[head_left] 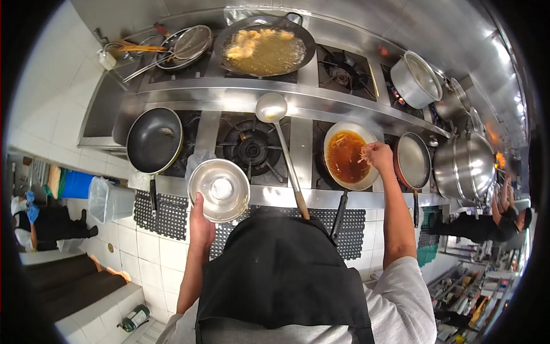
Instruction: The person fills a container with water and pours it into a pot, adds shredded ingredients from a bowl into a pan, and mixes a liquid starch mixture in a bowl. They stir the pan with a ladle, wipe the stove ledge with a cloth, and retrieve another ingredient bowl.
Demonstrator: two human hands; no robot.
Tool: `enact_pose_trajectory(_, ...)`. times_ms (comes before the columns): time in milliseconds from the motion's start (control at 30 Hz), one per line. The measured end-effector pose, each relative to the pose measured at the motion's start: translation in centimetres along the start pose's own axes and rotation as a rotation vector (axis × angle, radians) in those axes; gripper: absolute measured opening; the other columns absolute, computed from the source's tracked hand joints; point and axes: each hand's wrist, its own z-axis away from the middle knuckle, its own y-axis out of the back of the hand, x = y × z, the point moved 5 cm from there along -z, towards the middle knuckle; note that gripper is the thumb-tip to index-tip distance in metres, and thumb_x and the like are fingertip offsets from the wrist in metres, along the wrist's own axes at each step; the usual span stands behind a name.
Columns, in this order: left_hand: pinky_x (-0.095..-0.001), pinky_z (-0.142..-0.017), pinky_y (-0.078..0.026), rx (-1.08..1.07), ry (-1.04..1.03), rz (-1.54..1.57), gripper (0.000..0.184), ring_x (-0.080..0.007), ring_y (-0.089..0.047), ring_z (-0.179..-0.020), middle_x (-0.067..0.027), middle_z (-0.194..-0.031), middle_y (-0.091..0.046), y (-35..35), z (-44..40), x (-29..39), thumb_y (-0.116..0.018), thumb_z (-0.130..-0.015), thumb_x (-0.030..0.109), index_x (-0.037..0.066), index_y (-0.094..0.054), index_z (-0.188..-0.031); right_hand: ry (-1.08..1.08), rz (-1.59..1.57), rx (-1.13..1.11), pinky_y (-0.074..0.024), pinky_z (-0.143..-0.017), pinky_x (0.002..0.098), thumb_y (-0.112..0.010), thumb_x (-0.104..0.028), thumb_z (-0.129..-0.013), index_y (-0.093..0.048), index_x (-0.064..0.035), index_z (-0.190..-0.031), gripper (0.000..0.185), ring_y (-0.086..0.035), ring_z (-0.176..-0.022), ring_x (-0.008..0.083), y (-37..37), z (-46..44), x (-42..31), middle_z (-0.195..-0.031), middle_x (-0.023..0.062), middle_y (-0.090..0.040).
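Note:
My left hand (200, 222) grips the near left rim of a steel bowl (219, 189), which has a few scraps on its inner wall. Over the right side of a light-coloured pan (333, 137) is my right hand (378, 156), its fingers pinched on pale shreds (364, 153). Reddish-brown sauce (345, 163) with some pale pieces in it covers the pan's bottom. Between the bowl and that pan lies a long-handled ladle (271, 108) across the stove.
A wok (263, 66) of bubbling oil holds golden pieces at the back. Beside my hands are a black pan (153, 140) on the left and a red-rimmed pan (413, 160) on the right. Steel pots (464, 166) stand farther right. Other people are at both sides.

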Motion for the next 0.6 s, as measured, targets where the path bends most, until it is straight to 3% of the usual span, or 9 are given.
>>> enact_pose_trajectory(100,-0.0432,-0.115,-0.041,0.04,-0.028,-0.046,0.064,-0.0289,-0.054,-0.135,-0.0205,-0.148,-0.053,0.5,3.4,0.1,-0.046,-0.11,0.042,-0.008,-0.039,-0.15,0.016,-0.014,0.007,-0.0567,-0.054,0.0316,-0.067,-0.011,-0.092,-0.076,0.0002,-0.089,0.014,-0.072,-0.057,0.0165,0.7,1.1,-1.8,-0.069,0.0108,-0.074)
enact_pose_trajectory(233,-0.0434,-0.113,-0.044,0.138,-0.071,-0.12,0.065,-0.0288,-0.058,-0.131,-0.0219,-0.145,-0.055,0.8,8.7,1.1,-0.045,-0.11,0.044,-0.008,-0.04,-0.149,0.365,0.271,0.169,-0.0553,-0.058,0.0366,-0.068,-0.016,-0.092,-0.075,-0.0032,-0.091,0.015,-0.073,-0.062,0.0235,-0.1,-0.7,0.2,-0.075,0.015,-0.074)
enact_pose_trajectory(267,-0.043,-0.112,-0.044,0.176,-0.079,-0.12,0.065,-0.0282,-0.058,-0.131,-0.0217,-0.144,-0.056,1.0,10.1,1.2,-0.046,-0.11,0.044,-0.009,-0.041,-0.148,0.232,0.171,0.069,-0.0553,-0.063,0.0399,-0.069,-0.017,-0.093,-0.075,-0.0041,-0.091,0.014,-0.074,-0.07,0.0273,-0.7,-1.4,1.1,-0.078,0.016,-0.075)
enact_pose_trajectory(300,-0.0428,-0.112,-0.044,0.213,-0.086,-0.135,0.065,-0.0281,-0.058,-0.131,-0.0216,-0.144,-0.056,1.6,11.3,1.0,-0.045,-0.11,0.044,-0.009,-0.041,-0.148,0.075,0.047,-0.043,-0.0562,-0.068,0.0418,-0.07,-0.018,-0.094,-0.074,-0.0034,-0.1,0.016,-0.074,-0.074,0.0302,-1.2,-1.8,2.1,-0.086,0.0182,-0.076)
enact_pose_trajectory(367,-0.0424,-0.112,-0.044,0.286,-0.101,-0.163,0.065,-0.0281,-0.058,-0.131,-0.0215,-0.143,-0.057,3.5,13.5,0.5,-0.045,-0.11,0.044,-0.009,-0.041,-0.147,0.036,-0.064,-0.204,-0.0568,-0.08,0.0419,-0.07,-0.017,-0.094,-0.071,-0.0056,-0.119,0.027,-0.075,-0.087,0.0325,-2.0,-1.3,1.8,-0.101,0.0226,-0.076)
enact_pose_trajectory(467,-0.0415,-0.112,-0.044,0.316,-0.104,-0.141,0.063,-0.0284,-0.058,-0.131,-0.0204,-0.143,-0.057,4.1,16.2,0.4,-0.045,-0.11,0.044,-0.007,-0.042,-0.148,0.195,0.376,-0.286,-0.0533,-0.097,0.0403,-0.077,-0.021,-0.086,-0.065,-0.0037,-0.135,0.054,-0.07,-0.113,0.0354,0.3,0.2,-1.5,-0.117,0.0279,-0.071)
enact_pose_trajectory(500,-0.0414,-0.112,-0.043,0.328,-0.106,-0.131,0.062,-0.0284,-0.058,-0.131,-0.0202,-0.143,-0.057,4.2,16.9,0.5,-0.045,-0.11,0.044,-0.006,-0.043,-0.148,0.192,0.487,-0.309,-0.0536,-0.097,0.0408,-0.078,-0.023,-0.084,-0.066,-0.0034,-0.133,0.054,-0.071,-0.111,0.0357,1.1,0.5,-2.5,-0.115,0.0279,-0.072)
enact_pose_trajectory(600,-0.0417,-0.11,-0.046,0.367,-0.105,-0.119,0.062,-0.0272,-0.061,-0.127,-0.0192,-0.142,-0.059,6.8,17.9,0.3,-0.046,-0.11,0.044,-0.005,-0.043,-0.147,0.328,0.403,-0.052,-0.0548,-0.089,0.043,-0.073,-0.025,-0.088,-0.073,-0.0041,-0.114,0.034,-0.073,-0.102,0.0346,5.2,0.3,-4.5,-0.104,0.0236,-0.074)
